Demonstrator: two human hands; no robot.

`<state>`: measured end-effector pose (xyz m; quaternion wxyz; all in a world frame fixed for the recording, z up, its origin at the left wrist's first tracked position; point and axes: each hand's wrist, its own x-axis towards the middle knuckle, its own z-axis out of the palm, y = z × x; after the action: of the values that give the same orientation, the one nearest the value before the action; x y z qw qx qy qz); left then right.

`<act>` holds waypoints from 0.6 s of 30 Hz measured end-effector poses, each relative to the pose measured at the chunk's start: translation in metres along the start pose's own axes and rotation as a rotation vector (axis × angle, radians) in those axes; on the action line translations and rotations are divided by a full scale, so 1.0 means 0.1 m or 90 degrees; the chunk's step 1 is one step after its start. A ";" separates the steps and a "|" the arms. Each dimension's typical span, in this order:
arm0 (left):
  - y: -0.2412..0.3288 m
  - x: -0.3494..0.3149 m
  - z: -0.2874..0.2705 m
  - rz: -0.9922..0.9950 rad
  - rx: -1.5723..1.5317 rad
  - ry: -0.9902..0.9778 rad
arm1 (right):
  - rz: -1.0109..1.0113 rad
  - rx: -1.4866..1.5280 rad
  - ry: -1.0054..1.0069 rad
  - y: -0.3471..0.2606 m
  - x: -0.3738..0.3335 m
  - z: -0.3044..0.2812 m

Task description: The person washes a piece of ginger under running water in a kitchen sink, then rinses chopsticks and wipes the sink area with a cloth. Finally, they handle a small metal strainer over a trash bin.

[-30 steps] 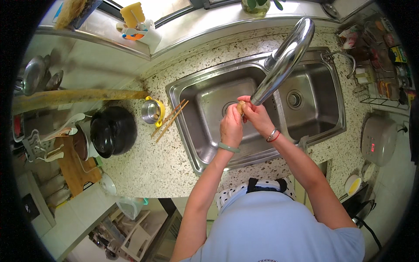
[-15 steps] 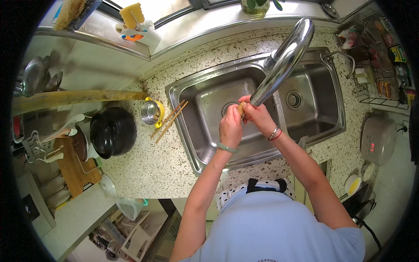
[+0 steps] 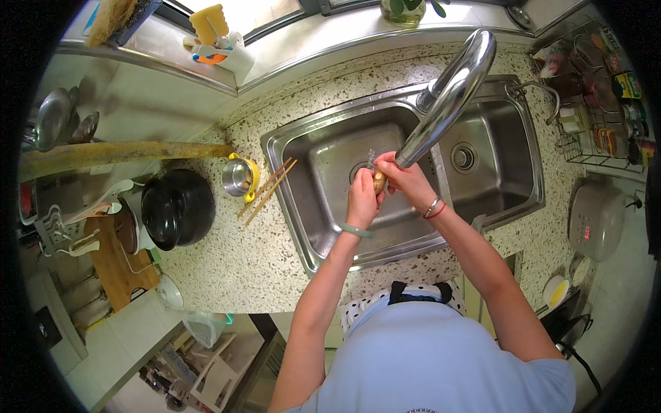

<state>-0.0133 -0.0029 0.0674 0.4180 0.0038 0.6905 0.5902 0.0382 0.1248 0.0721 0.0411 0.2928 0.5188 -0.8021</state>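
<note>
Over the large left basin of the steel sink [image 3: 323,237], my left hand [image 3: 363,201] is closed around a small tan-brown lump with a pale spot, which looks like a piece of ginger [image 3: 379,182]. My right hand [image 3: 407,182] meets it from the other side, fingers bent and pressed against the ginger. Both hands are just under the spout of the chrome faucet [image 3: 447,100]. A splash of water shows beyond the fingertips. The fingers hide part of the ginger.
Left of the sink, a pair of wooden chopsticks [image 3: 270,193] lies beside a small metal cup with yellow trim [image 3: 238,177]. A black pot [image 3: 180,208] stands farther left. At the right are a wire rack [image 3: 592,148] and a grey appliance [image 3: 597,220].
Both hands have shifted slightly and the ginger has turned, showing more of its surface and a pale spot. Water now splashes beyond the fingers.
</note>
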 end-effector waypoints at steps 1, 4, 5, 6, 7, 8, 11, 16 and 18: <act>0.01 0.00 0.02 0.016 0.025 0.003 | -0.004 0.005 0.022 0.05 0.03 -0.01; 0.09 -0.03 0.05 -0.010 0.033 -0.007 | 0.021 0.017 0.059 0.07 0.05 -0.03; 0.11 -0.03 0.05 -0.031 0.024 -0.014 | 0.035 0.021 0.066 0.06 0.05 -0.03; 0.10 -0.02 0.03 -0.065 -0.035 -0.050 | 0.054 0.039 0.076 0.05 0.04 -0.03; 0.09 0.00 0.00 -0.100 -0.095 -0.086 | 0.073 0.057 0.086 0.04 0.04 -0.03; 0.09 0.02 -0.02 -0.134 -0.155 -0.123 | 0.092 0.075 0.097 0.03 0.03 -0.03; 0.10 0.08 -0.02 -0.174 -0.211 -0.081 | 0.018 0.087 0.040 0.09 -0.02 -0.12; 0.07 0.17 -0.01 -0.046 -0.026 0.033 | -0.050 0.031 0.060 0.18 -0.06 0.01; 0.10 0.16 0.04 0.053 0.057 0.092 | -0.037 0.012 0.102 0.11 -0.06 0.07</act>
<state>-0.0264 0.0115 0.0661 0.3415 0.0089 0.7438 0.5745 0.0441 0.1124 0.0685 -0.0269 0.3414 0.5211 -0.7818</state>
